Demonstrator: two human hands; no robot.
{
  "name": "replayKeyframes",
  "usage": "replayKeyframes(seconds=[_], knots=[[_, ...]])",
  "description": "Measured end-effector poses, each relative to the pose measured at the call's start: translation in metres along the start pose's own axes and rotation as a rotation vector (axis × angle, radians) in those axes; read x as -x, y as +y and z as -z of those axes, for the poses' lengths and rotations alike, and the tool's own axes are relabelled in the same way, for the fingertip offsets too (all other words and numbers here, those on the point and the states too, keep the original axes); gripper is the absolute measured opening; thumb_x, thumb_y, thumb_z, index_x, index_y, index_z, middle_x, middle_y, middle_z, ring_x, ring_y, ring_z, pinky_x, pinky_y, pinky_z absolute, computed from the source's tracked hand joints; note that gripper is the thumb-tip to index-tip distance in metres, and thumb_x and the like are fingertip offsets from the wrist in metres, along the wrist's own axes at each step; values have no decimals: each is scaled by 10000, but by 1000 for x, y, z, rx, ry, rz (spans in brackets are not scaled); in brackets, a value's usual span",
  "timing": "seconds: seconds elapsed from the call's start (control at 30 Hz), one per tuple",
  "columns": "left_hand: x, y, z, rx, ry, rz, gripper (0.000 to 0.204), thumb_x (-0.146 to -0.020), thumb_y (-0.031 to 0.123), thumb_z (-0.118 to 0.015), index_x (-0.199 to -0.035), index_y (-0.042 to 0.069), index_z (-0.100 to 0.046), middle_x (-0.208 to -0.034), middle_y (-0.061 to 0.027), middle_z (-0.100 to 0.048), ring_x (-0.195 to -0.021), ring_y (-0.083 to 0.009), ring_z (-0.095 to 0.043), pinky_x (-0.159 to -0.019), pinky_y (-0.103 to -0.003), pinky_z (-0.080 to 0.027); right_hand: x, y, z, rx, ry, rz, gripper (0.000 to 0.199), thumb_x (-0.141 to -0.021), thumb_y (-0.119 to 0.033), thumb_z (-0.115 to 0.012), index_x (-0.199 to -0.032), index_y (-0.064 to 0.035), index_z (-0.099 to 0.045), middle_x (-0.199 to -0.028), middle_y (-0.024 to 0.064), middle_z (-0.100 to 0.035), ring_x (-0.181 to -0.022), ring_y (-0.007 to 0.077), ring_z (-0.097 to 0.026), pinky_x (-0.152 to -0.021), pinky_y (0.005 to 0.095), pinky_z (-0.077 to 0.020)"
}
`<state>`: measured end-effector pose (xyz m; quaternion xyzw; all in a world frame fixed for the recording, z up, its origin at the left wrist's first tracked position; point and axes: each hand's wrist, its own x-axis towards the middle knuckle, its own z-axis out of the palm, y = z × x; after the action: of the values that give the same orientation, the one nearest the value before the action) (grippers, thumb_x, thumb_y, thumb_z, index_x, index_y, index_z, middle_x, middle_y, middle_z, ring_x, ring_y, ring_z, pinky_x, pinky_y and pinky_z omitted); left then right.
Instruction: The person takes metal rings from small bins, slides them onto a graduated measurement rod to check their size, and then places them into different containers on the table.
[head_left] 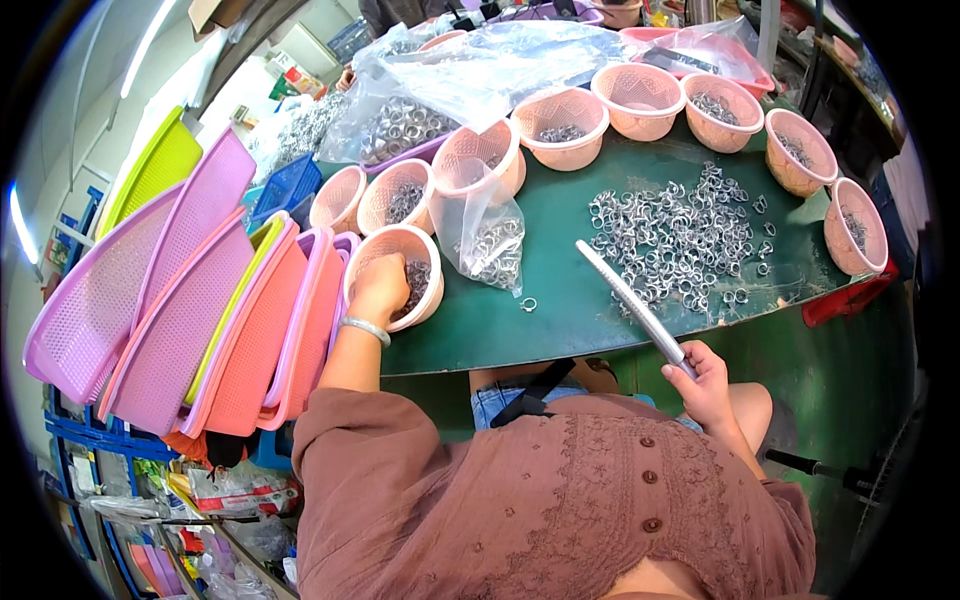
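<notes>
Green covers the big table, which looks smooth, flat and hard. Tall baskets in purple, lime and coral stand stacked at nine o'clock, all full of tiny holes. At about two o'clock is a wide, loose heap of silver rings. Each one looks hard, light and shiny, so rings may slip and roll. Pinch one by its band.

Nearer the middle, toward ten o'clock, sits a round peach basket with dark metal bits inside. It looks like thin, bendy plastic; the rim is a good place to hold. Just beside it, near twelve o'clock, a soft clear bag sags around more rings.

One long silver rod points its tip to eleven o'clock over the table edge. It looks stiff, smooth and maybe a bit heavy, best held at the handle end. The right hand, at four o'clock, has its fingers wrapped there. The left hand dips into the peach basket; its fingertips are hidden, so I cannot tell if they pinch anything. Smallest, one lone ring lies near the middle.
</notes>
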<state>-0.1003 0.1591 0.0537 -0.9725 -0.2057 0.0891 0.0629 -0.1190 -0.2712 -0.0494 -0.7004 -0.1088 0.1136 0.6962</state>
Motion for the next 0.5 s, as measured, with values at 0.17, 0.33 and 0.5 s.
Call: replayKeyframes(seconds=[0.17,0.33,0.5], knots=[[-3,-9,-2,93,26,8,195,-693,100,-606,-871,20,-619,-926,-193,-609,-904,-322,-579,-787,-399,-448,-1,3,2,7,10,-14,157,-752,-39,-637,-859,13,-534,-659,-25,-505,-577,25,-414,-516,181,-346],[1,-14,-1,188,10,23,218,-677,165,-668,-823,7,-633,-884,-187,-617,-879,-316,-580,-771,-390,-446,-1,11,3,15,13,8,172,-749,-55,-644,-863,15,-536,-666,-15,-511,-575,29,-410,-510,187,-346],[2,-12,-3,295,78,74,235,-682,145,-655,-870,14,-603,-887,-176,-617,-876,-318,-580,-773,-389,-443,1,6,2,31,28,24,159,-745,-48,-637,-848,13,-534,-658,-14,-506,-576,33,-411,-514,190,-349]])
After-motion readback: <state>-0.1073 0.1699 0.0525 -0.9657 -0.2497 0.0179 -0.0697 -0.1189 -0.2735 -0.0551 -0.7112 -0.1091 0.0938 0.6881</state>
